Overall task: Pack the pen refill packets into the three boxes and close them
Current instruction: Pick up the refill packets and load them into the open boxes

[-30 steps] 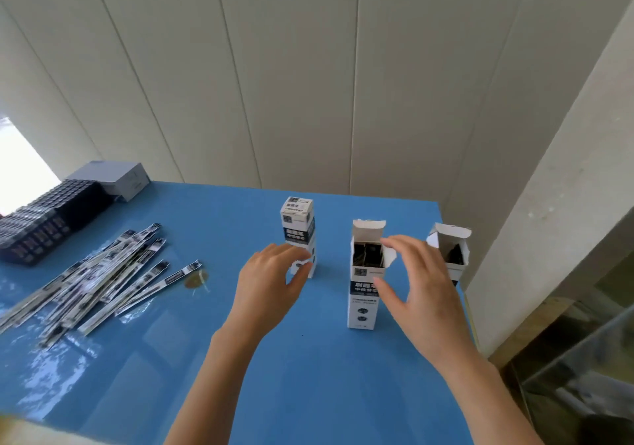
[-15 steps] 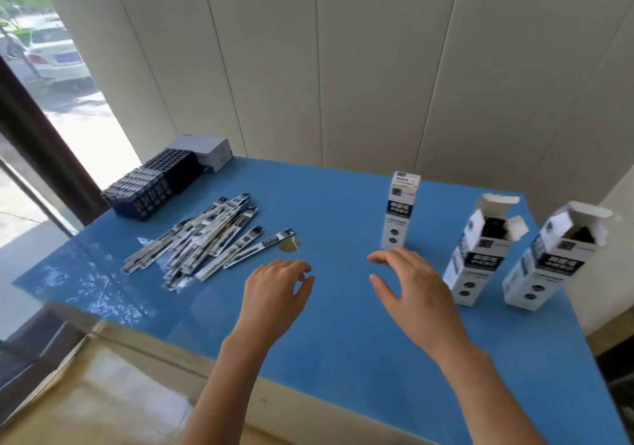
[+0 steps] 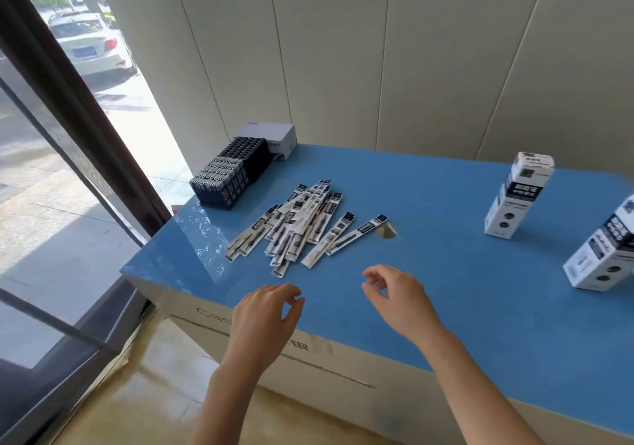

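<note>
A loose pile of pen refill packets (image 3: pixel 297 223) lies on the blue table (image 3: pixel 446 273), left of centre. A closed white-and-black box (image 3: pixel 518 195) stands upright at the right. A second box (image 3: pixel 603 252) leans at the right edge of the view, its top cut off. My left hand (image 3: pixel 266 317) hovers near the table's front edge with loosely curled fingers, holding nothing. My right hand (image 3: pixel 399 298) hovers beside it, fingers relaxed and empty. Both hands are a short way in front of the packets.
A black tray of upright pens (image 3: pixel 228 178) and a grey carton (image 3: pixel 271 137) sit at the far left corner. A small brown mark (image 3: pixel 387 231) shows beside the packets. A glass door (image 3: pixel 51 170) lies left of the table's edge.
The view has swung left, away from the boxes and toward the packets. Both hands left the boxes and moved left, now hovering in front of the packet pile.
</note>
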{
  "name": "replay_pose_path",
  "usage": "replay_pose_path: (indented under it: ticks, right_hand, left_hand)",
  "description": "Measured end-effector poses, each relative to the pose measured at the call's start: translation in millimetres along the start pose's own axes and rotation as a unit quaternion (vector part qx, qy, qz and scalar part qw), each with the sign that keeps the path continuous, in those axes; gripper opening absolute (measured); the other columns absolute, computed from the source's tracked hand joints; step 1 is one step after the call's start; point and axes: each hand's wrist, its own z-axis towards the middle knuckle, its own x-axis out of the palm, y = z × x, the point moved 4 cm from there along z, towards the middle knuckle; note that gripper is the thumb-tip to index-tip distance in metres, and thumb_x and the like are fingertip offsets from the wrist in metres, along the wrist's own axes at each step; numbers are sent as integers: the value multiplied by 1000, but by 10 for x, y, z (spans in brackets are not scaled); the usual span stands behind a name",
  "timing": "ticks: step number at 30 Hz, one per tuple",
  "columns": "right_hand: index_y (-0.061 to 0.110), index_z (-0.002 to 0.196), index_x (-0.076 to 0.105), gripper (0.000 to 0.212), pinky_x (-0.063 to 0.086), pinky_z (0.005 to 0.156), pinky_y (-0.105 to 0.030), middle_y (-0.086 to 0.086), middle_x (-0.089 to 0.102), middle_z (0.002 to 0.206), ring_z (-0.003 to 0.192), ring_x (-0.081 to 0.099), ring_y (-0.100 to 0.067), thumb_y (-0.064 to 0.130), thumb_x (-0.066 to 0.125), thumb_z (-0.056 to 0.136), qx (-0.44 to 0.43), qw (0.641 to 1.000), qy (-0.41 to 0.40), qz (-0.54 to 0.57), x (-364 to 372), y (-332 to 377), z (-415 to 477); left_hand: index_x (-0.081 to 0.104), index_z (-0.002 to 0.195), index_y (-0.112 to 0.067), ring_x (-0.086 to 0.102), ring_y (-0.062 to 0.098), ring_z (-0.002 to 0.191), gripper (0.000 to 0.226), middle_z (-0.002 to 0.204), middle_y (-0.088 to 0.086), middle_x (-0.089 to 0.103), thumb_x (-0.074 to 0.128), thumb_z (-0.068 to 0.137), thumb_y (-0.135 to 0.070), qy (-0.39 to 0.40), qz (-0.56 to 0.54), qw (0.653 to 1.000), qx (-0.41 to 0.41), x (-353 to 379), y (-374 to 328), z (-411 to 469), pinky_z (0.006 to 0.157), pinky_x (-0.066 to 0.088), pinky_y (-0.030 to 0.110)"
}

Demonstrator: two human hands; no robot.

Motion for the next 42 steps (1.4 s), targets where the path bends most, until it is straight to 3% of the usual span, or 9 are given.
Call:
replay_pose_path:
  ticks: [5,9,14,18,22,26,32,38,42]
  right_hand:
    - [11,133,42,45,39,95,-32,-3,51,131,114,52,-19,32,48,94,128,991,34,17,445,-120,495]
    - [2,138,33,56,33,103,-38,-15,43,137,125,41,-30,34,47,94,206,978,-16,27,618,-203,982]
    - [1,143,22,66,24,109,-39,-19,28,149,136,26,-34,40,42,95,230,969,-89,-11,662,-194,1540]
    - [6,141,29,63,25,109,-40,-8,31,149,131,28,-32,47,36,94,219,966,-97,-95,776,-158,1647]
    - [8,141,31,68,25,111,-37,-5,30,150,133,27,-26,52,42,90,205,966,-112,-111,952,-44,1487]
    - [3,141,28,82,26,107,-34,-12,33,144,129,32,-27,54,55,83,281,938,-161,-122,1066,77,1419]
    - [3,122,46,46,39,91,-34,-15,48,122,112,48,-30,24,61,84,329,924,-181,-77,1093,262,1566]
    - [5,84,49,15,38,66,-35,-17,63,96,94,58,-36,18,57,85,380,909,-155,-75,1044,250,1588]
    - [0,95,52,18,40,71,-36,-20,64,103,98,58,-36,17,45,92,369,911,-124,-133,1065,272,1603]
  left_hand:
    - [64,99,-36,50,-4,75,16,75,-29,49,51,91,-41,18,-18,1000,-7,18,401,159,65,36,16]
    - [63,101,-38,50,-4,75,17,76,-30,48,49,91,-42,48,-21,999,5,74,672,459,62,32,10]
    - [64,101,-36,55,-1,84,17,82,-24,54,49,92,-39,67,-25,997,37,136,819,1074,60,30,13]
    - [64,101,-33,56,1,87,17,96,-19,64,50,92,-36,82,-36,993,73,207,920,1433,62,31,15]
    - [64,99,-35,49,-6,77,15,82,-29,52,51,92,-36,97,-64,990,83,281,1133,1579,57,33,4]
    - [63,96,-37,47,-11,73,14,76,-34,47,50,92,-37,142,-85,981,99,340,1276,1721,58,34,4]
    - [62,98,-33,51,-3,85,18,95,-22,61,46,93,-36,190,-93,964,162,374,1286,1849,63,34,9]
    - [64,103,-18,56,12,89,21,98,-6,65,46,93,-22,219,-142,942,212,493,1050,1911,77,44,24]
    - [58,110,-3,56,26,97,30,109,13,62,40,87,4,241,-134,933,232,762,681,2033,83,45,33]
